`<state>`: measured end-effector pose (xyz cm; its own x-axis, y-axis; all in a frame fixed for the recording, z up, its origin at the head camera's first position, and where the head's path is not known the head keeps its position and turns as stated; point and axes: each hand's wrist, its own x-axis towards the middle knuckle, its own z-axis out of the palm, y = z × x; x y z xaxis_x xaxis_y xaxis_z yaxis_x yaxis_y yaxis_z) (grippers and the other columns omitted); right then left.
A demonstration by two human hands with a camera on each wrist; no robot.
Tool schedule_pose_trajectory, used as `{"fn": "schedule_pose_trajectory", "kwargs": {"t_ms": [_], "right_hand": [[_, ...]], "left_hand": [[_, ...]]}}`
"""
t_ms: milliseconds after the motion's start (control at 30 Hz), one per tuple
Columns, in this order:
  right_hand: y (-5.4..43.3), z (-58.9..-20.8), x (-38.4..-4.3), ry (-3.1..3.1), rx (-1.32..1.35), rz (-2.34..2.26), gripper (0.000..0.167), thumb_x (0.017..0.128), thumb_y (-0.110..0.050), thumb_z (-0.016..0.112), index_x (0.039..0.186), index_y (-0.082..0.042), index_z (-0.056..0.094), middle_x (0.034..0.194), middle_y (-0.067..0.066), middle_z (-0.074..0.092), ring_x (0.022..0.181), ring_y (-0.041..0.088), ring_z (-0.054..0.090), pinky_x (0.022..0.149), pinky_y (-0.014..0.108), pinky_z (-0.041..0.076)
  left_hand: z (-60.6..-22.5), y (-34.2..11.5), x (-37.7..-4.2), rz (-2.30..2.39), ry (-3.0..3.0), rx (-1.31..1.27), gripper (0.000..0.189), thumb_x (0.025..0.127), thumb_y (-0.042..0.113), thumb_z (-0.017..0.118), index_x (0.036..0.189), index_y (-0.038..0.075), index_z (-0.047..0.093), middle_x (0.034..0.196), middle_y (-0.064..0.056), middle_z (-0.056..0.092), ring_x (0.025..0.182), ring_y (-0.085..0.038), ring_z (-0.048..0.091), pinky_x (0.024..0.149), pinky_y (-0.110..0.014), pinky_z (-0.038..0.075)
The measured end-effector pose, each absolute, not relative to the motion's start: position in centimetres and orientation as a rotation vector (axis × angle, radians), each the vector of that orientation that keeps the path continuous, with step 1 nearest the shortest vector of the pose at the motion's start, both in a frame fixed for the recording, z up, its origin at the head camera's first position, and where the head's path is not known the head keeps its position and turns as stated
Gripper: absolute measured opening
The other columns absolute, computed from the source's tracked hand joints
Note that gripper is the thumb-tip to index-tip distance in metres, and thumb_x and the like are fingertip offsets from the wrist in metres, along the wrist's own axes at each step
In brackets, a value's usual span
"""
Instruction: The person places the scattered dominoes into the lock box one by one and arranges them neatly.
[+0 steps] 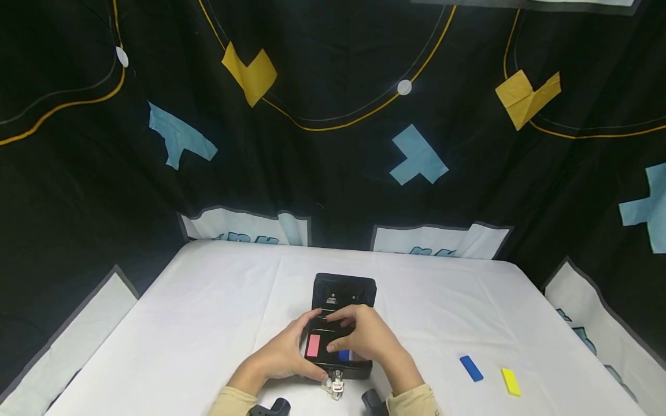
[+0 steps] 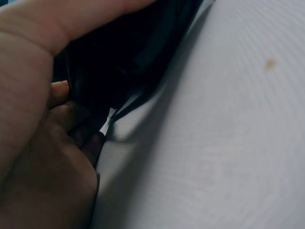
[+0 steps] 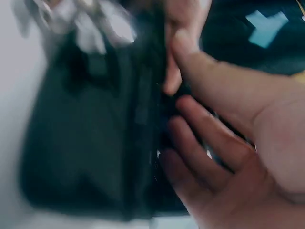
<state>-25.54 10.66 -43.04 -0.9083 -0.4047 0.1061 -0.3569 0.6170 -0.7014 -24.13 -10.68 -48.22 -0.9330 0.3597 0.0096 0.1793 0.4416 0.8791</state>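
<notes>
A black lidded box (image 1: 351,370) stands on the table with its lid raised at the back. A pink block (image 1: 313,345) and a blue block (image 1: 344,355) lie inside it. My left hand (image 1: 283,349) holds the box at its left side, thumb at the front edge and fingers along the side; in the left wrist view those fingers are partly hidden. Over the box's interior is my right hand (image 1: 366,335), its thumb apart from its fingers and nothing visible between them. A silver latch with keys (image 1: 336,386) hangs at the box's front.
To the right on the white table (image 1: 208,300) lie another blue block (image 1: 471,368) and a yellow block (image 1: 511,382). A black curtain (image 1: 333,173) with coloured patches hangs behind the table.
</notes>
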Motion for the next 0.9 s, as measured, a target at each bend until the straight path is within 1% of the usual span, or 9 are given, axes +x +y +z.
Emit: {"fn": "schedule_pose_trajectory", "kwargs": {"t_ms": [133, 333, 500, 633, 767, 900], "right_hand": [[13.1, -42.6, -26.0, 2.654, -0.732, -1.265, 0.050, 0.067, -0.016, 0.095, 0.113, -0.013, 0.076, 0.111, 0.002, 0.072, 0.098, 0.022, 0.066, 0.089, 0.045, 0.055], [16.1, -41.8, -26.4, 2.557, -0.782, -1.293, 0.054, 0.068, -0.014, 0.094, 0.117, -0.007, 0.074, 0.114, 0.005, 0.072, 0.102, 0.024, 0.065, 0.093, 0.046, 0.053], [18.1, -41.0, -26.2, 2.519, -0.796, -1.262, 0.057, 0.067, -0.013, 0.095, 0.120, -0.008, 0.073, 0.117, 0.002, 0.071, 0.102, 0.023, 0.065, 0.093, 0.044, 0.054], [19.9, -40.9, -26.0, 2.493, -0.799, -1.299, 0.060, 0.066, -0.009, 0.094, 0.121, -0.004, 0.072, 0.120, 0.008, 0.070, 0.104, 0.031, 0.065, 0.092, 0.046, 0.054], [22.0, -41.1, -25.9, 2.485, -0.722, -1.321, 0.062, 0.066, -0.007, 0.094, 0.123, -0.001, 0.070, 0.123, 0.016, 0.068, 0.107, 0.038, 0.064, 0.093, 0.048, 0.054], [24.2, -41.6, -25.9, 2.538, -0.555, -1.276, 0.066, 0.063, -0.012, 0.096, 0.123, -0.003, 0.070, 0.125, 0.015, 0.067, 0.109, 0.036, 0.063, 0.093, 0.049, 0.054]], "left_hand": [[-48.3, -10.6, -24.1, 1.517, 2.505, 0.470, 0.126, 0.051, 0.030, 0.100, 0.157, 0.019, 0.033, 0.154, -0.020, 0.038, 0.141, -0.046, 0.033, 0.107, -0.074, 0.024], [-48.3, -10.5, -24.1, 1.519, 2.526, 0.462, 0.127, 0.049, 0.031, 0.100, 0.156, 0.020, 0.034, 0.155, -0.018, 0.038, 0.142, -0.045, 0.032, 0.108, -0.073, 0.023], [-48.3, -10.5, -24.2, 1.518, 2.532, 0.467, 0.127, 0.049, 0.030, 0.101, 0.156, 0.020, 0.034, 0.155, -0.019, 0.037, 0.142, -0.044, 0.032, 0.110, -0.071, 0.024], [-48.2, -10.4, -24.3, 1.510, 2.539, 0.467, 0.128, 0.048, 0.031, 0.101, 0.156, 0.019, 0.033, 0.156, -0.020, 0.036, 0.143, -0.046, 0.030, 0.110, -0.071, 0.023], [-48.2, -10.5, -24.2, 1.508, 2.537, 0.450, 0.128, 0.048, 0.031, 0.101, 0.157, 0.019, 0.033, 0.157, -0.020, 0.035, 0.143, -0.046, 0.029, 0.110, -0.071, 0.023], [-48.1, -10.5, -24.1, 1.519, 2.524, 0.441, 0.129, 0.048, 0.030, 0.101, 0.157, 0.019, 0.033, 0.156, -0.021, 0.035, 0.143, -0.047, 0.029, 0.110, -0.071, 0.022]]}}
